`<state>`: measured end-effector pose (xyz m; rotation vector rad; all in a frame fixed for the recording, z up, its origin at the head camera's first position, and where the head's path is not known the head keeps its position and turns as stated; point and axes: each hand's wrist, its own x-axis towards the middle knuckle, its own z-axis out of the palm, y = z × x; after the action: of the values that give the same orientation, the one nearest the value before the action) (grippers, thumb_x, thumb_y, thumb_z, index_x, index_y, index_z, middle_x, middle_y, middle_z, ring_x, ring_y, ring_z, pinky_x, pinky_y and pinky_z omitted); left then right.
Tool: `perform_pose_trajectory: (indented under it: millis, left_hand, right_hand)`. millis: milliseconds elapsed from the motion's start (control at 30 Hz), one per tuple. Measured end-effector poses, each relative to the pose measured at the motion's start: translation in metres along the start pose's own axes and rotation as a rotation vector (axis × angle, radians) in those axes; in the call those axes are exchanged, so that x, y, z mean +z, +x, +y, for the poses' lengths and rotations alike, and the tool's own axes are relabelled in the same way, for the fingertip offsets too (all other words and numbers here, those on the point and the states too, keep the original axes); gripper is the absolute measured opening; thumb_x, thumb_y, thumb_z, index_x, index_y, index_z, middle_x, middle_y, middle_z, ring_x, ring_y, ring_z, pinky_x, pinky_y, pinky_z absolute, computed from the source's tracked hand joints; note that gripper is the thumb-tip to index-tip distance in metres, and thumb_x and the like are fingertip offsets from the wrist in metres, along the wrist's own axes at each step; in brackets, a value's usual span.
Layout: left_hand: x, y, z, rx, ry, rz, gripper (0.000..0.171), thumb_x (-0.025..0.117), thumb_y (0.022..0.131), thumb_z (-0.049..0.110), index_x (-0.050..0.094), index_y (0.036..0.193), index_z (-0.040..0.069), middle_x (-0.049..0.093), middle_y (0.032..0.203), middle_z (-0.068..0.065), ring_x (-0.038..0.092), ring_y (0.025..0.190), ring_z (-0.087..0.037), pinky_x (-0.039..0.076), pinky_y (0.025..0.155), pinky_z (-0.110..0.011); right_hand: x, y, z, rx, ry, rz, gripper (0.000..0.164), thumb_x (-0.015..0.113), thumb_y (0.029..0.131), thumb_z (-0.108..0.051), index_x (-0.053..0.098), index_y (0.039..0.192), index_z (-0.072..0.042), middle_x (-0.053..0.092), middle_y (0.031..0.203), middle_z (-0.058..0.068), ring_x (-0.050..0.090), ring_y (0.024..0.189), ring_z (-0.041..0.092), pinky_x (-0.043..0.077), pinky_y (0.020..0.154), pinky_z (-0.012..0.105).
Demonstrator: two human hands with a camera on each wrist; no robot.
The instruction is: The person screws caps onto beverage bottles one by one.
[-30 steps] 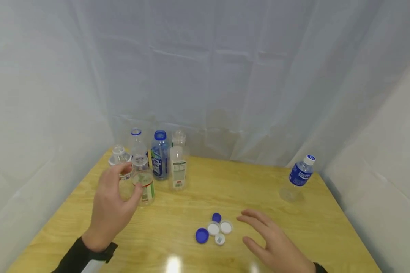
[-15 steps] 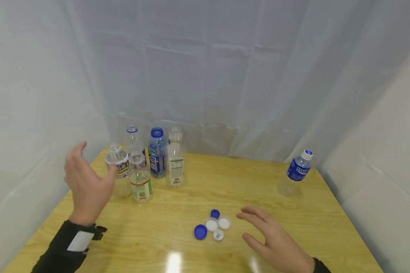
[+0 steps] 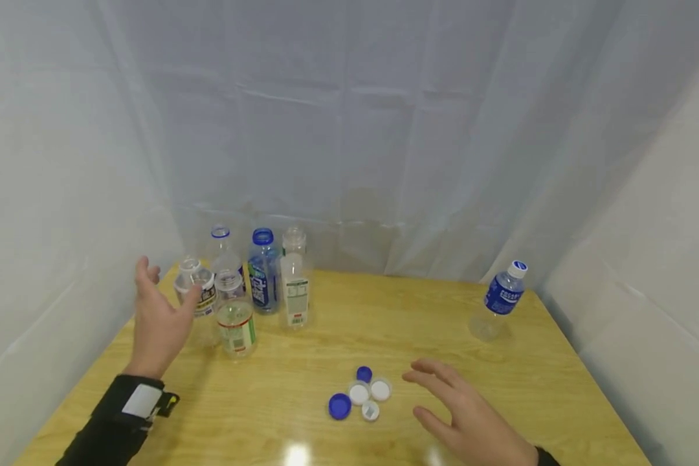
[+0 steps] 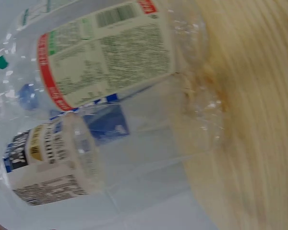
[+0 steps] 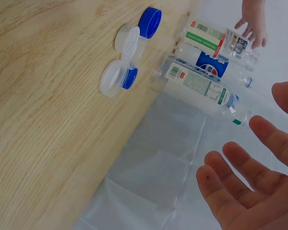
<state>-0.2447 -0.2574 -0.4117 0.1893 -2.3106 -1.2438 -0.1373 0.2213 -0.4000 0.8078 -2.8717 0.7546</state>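
Note:
My left hand (image 3: pixel 160 320) is beside the leftmost clear bottle (image 3: pixel 205 298), fingers spread and thumb overlapping its label in the head view. In the left wrist view that bottle (image 4: pixel 48 163) fills the lower left, with only bits of finger at the edge. Right of it stands an uncapped clear bottle with a green and red label (image 3: pixel 237 327). My right hand (image 3: pixel 466 408) hovers over the table's right front, fingers loosely bent and holding nothing. Close to its fingertips lie several caps: a large blue cap (image 3: pixel 340 406), a small blue cap (image 3: pixel 364 374) and white ones (image 3: pixel 370 410).
Behind the left bottles stand a blue-rimmed clear bottle (image 3: pixel 224 252), a blue bottle (image 3: pixel 263 272) and a clear bottle with a pale label (image 3: pixel 296 294). A white-capped bottle with a blue label (image 3: pixel 503 298) stands alone at the right. Pale sheeting (image 3: pixel 355 129) encloses the wooden table (image 3: pixel 419 310).
My left hand has moved from the green-labelled bottle out to the left, then slightly back towards the leftmost bottle. My right hand stays about where it was. The head view has shifted a little.

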Motion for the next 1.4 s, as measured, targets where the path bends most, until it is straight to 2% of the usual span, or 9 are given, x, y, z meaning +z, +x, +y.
perform_pose_trajectory:
  millis: [100,233,400,500,633,800,1067,1300,1400]
  left_hand:
    - [0.004,0.001,-0.007,-0.002,0.007,-0.02,0.09,0.053,0.094,0.046,-0.015,0.151,0.03,0.015,0.156,-0.02,0.026,0.135,-0.049,0.028,0.099,-0.07]
    - [0.011,0.0,-0.012,0.004,0.035,-0.085,0.091,0.052,0.093,0.048,-0.015,0.151,0.027,0.023,0.152,-0.025,0.033,0.13,-0.05,0.034,0.094,-0.069]
    - [0.02,-0.004,-0.016,0.006,0.082,-0.131,0.091,0.054,0.092,0.047,-0.009,0.153,0.022,0.034,0.143,-0.033,0.046,0.118,-0.05,0.045,0.084,-0.061]
    - [0.023,-0.005,-0.018,0.009,0.086,-0.134,0.09,0.056,0.092,0.045,-0.005,0.154,0.021,0.037,0.141,-0.033,0.047,0.116,-0.048,0.046,0.082,-0.059]
    - [0.025,-0.004,-0.02,0.023,0.08,-0.134,0.09,0.058,0.091,0.044,-0.001,0.154,0.018,0.034,0.144,-0.031,0.042,0.124,-0.048,0.043,0.09,-0.062]
    - [0.021,-0.005,-0.02,0.022,0.104,-0.075,0.086,0.06,0.091,0.038,0.008,0.153,0.013,0.038,0.143,-0.028,0.046,0.12,-0.046,0.045,0.086,-0.059]
    - [0.006,-0.012,-0.01,0.037,0.163,0.089,0.082,0.067,0.086,0.032,0.02,0.151,0.013,0.05,0.131,-0.023,0.054,0.104,-0.038,0.047,0.075,-0.051]
    - [-0.008,-0.02,0.004,0.094,0.163,0.176,0.081,0.07,0.083,0.029,0.025,0.149,0.012,0.049,0.132,-0.022,0.051,0.111,-0.038,0.044,0.084,-0.057]
    - [-0.015,-0.024,0.01,0.137,0.158,0.225,0.082,0.071,0.081,0.026,0.027,0.148,0.011,0.047,0.133,-0.022,0.048,0.116,-0.039,0.041,0.089,-0.06]
  right_hand:
    - [0.0,-0.001,0.0,-0.013,-0.016,0.002,0.043,0.051,0.093,-0.054,0.049,0.133,-0.039,0.045,0.139,-0.009,0.048,0.124,0.013,0.052,0.088,0.037]
    - [0.0,-0.004,0.002,-0.028,-0.046,0.026,0.042,0.055,0.092,-0.05,0.05,0.132,-0.038,0.046,0.137,-0.009,0.049,0.122,0.012,0.053,0.087,0.036]
    - [0.001,-0.008,0.004,-0.058,-0.087,0.062,0.041,0.059,0.092,-0.044,0.051,0.132,-0.038,0.049,0.134,-0.007,0.052,0.118,0.014,0.054,0.083,0.035]
    - [0.002,-0.009,0.005,-0.067,-0.093,0.068,0.041,0.06,0.092,-0.043,0.051,0.131,-0.037,0.05,0.133,-0.007,0.053,0.116,0.015,0.055,0.082,0.034]
    - [0.002,-0.01,0.005,-0.095,-0.101,0.093,0.042,0.063,0.091,-0.038,0.052,0.131,-0.036,0.05,0.132,-0.009,0.055,0.114,0.016,0.055,0.081,0.034]
    - [0.004,-0.009,0.006,-0.131,-0.117,0.111,0.042,0.064,0.091,-0.035,0.052,0.131,-0.036,0.05,0.132,-0.009,0.055,0.114,0.016,0.055,0.081,0.035]
    - [0.008,-0.004,0.006,-0.185,-0.118,0.137,0.044,0.067,0.089,-0.031,0.053,0.131,-0.033,0.051,0.13,-0.008,0.056,0.112,0.016,0.055,0.078,0.033]
    - [0.011,0.001,0.005,-0.167,-0.103,0.121,0.042,0.065,0.091,-0.034,0.052,0.131,-0.034,0.051,0.13,-0.009,0.055,0.112,0.015,0.055,0.079,0.033]
    - [0.014,0.004,0.005,-0.196,-0.106,0.128,0.044,0.065,0.09,-0.032,0.052,0.133,-0.033,0.051,0.13,-0.009,0.055,0.112,0.015,0.055,0.079,0.033]
